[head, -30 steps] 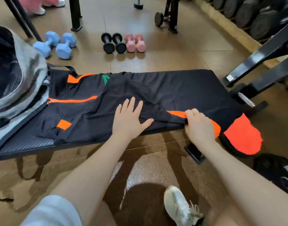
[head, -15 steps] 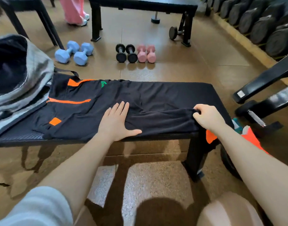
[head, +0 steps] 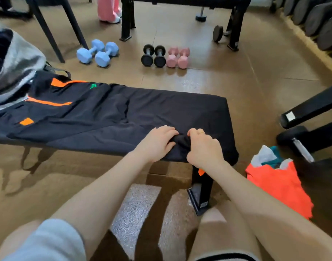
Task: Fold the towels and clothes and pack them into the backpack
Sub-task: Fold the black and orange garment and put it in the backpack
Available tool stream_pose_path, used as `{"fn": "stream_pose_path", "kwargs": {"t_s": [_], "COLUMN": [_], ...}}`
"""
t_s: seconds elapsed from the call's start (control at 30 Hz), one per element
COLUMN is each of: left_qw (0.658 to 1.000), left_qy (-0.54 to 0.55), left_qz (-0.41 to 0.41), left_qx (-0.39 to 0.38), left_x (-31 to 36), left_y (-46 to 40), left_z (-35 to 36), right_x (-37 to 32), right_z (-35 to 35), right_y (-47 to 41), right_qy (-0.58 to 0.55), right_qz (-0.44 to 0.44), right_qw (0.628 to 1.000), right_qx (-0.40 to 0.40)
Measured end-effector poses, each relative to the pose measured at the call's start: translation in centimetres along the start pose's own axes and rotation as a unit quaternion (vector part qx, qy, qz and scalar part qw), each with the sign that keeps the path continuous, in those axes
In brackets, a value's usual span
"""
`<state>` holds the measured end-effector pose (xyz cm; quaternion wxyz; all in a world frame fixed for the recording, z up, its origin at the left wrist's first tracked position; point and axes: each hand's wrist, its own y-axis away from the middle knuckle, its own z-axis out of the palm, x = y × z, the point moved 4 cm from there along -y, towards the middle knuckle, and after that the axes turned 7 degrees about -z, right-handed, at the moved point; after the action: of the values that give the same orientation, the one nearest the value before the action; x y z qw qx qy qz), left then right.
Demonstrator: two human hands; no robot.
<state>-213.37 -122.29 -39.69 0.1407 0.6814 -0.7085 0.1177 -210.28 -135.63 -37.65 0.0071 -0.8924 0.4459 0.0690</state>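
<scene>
A black garment with orange stripes (head: 97, 113) lies spread along a black bench (head: 202, 193). Near the bench's front right, my left hand (head: 157, 143) and my right hand (head: 202, 147) sit close together, and both pinch a bunched fold of the black fabric between them. The grey backpack (head: 20, 65) stands open at the bench's left end, its dark inside showing. On the floor to the right lies a heap of orange, white and teal clothes (head: 278, 185).
Blue dumbbells (head: 97, 53), black dumbbells (head: 153, 55) and pink dumbbells (head: 178, 57) lie on the brown floor behind the bench. A second bench (head: 180, 0) stands further back, a rack of dark weights (head: 315, 17) runs along the right, and black machine frames (head: 312, 110) stand at right.
My left hand has slid right and its flat fingers have curled onto the fabric. My right hand has drawn the garment's end in toward the left, so both hands now meet.
</scene>
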Motion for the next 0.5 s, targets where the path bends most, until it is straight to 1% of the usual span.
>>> {"fn": "stream_pose_path", "kwargs": {"t_s": [0.07, 0.13, 0.23, 0.3, 0.33, 0.4, 0.47, 0.5], "left_qw": [0.999, 0.996, 0.991, 0.99, 0.991, 0.99, 0.985, 0.985], "left_qy": [0.011, 0.045, 0.084, 0.086, 0.069, -0.01, -0.087, -0.094], "left_qz": [-0.024, -0.049, -0.091, -0.105, -0.111, -0.139, -0.142, -0.115], "left_qx": [0.036, 0.054, 0.042, 0.033, 0.028, 0.02, 0.051, 0.083], "left_x": [0.0, -0.5, -0.8, -0.3, 0.0, 0.9, 2.0, 2.7], "left_y": [-0.1, -0.2, -0.5, -1.1, -1.5, -2.1, -2.7, -3.0], "left_z": [0.6, 0.7, 0.5, 0.3, 0.2, -0.2, -0.7, -1.0], "right_x": [1.5, 3.7, 7.3, 9.4, 10.3, 11.9, 13.4, 13.9], "right_z": [-0.2, -0.7, -1.6, -1.8, -1.7, -1.7, -1.6, -1.7], "right_y": [0.9, 1.3, 1.3, 0.8, 0.5, 0.2, 0.3, 0.5], "right_qy": [0.036, 0.034, -0.012, -0.041, -0.078, -0.205, -0.328, -0.378], "right_qz": [0.006, 0.035, 0.088, 0.109, 0.119, 0.137, 0.143, 0.135], "right_qw": [0.999, 0.999, 0.995, 0.992, 0.988, 0.967, 0.932, 0.914], "right_qx": [-0.009, -0.025, -0.038, -0.046, -0.054, -0.062, -0.058, -0.056]}}
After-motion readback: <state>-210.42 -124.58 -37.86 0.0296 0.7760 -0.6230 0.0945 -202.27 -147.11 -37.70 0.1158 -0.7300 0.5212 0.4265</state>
